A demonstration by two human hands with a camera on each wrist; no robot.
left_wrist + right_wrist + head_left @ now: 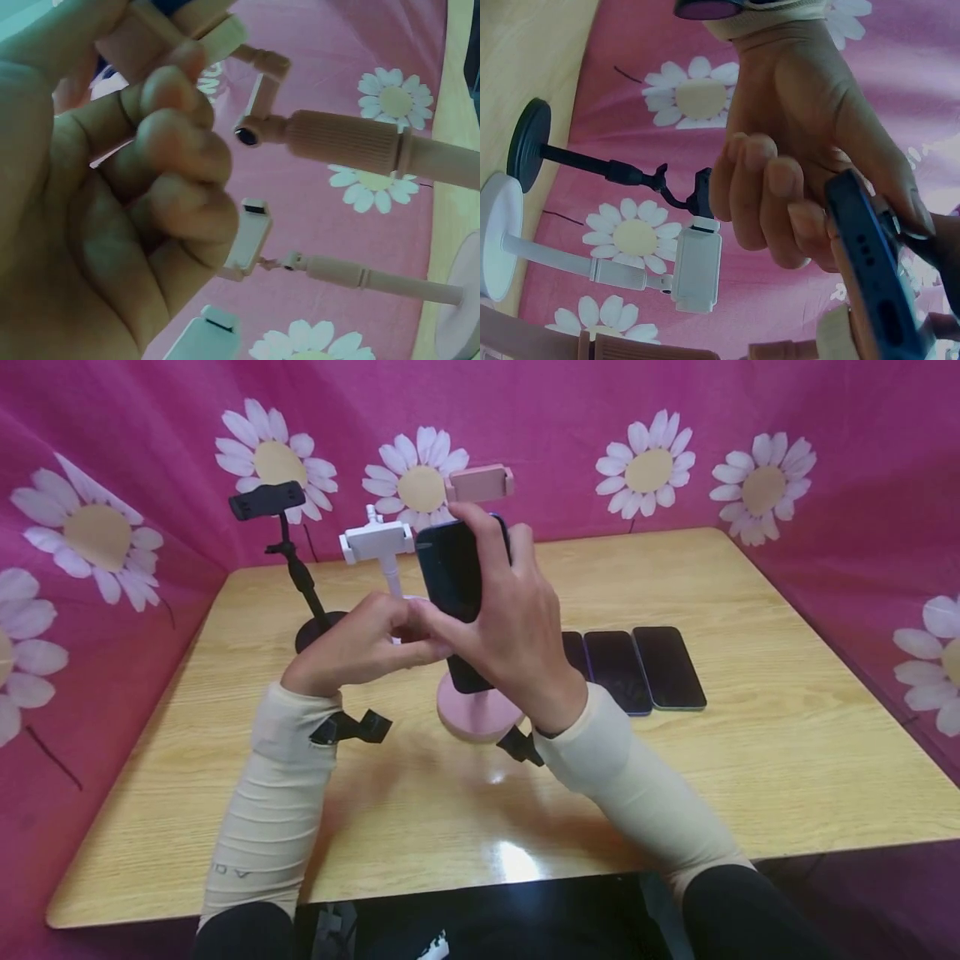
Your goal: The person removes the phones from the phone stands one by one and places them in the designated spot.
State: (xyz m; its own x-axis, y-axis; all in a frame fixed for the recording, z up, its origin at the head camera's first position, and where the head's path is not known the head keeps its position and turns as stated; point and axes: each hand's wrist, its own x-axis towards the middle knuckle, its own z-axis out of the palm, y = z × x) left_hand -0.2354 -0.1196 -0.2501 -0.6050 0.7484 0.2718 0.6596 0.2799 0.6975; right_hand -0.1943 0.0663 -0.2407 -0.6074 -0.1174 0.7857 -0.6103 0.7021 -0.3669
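Note:
A dark smartphone is held up, tilted, over the round pink base of a phone stand. My right hand grips it with its fingers spread over the top edge and right side. My left hand pinches the phone's left edge between thumb and index finger, its other fingers curled. In the left wrist view, the stand's clamp is right at those fingertips, above a ribbed pole. The phone's dark blue edge lies beside the left thumb in the right wrist view. Most of this stand is hidden in the head view.
A black phone stand and a white phone stand stand at the back left. Behind the held phone rises a pink clamp. Three phones lie side by side on the wooden table, right of the hands. Flowered pink cloth surrounds the table.

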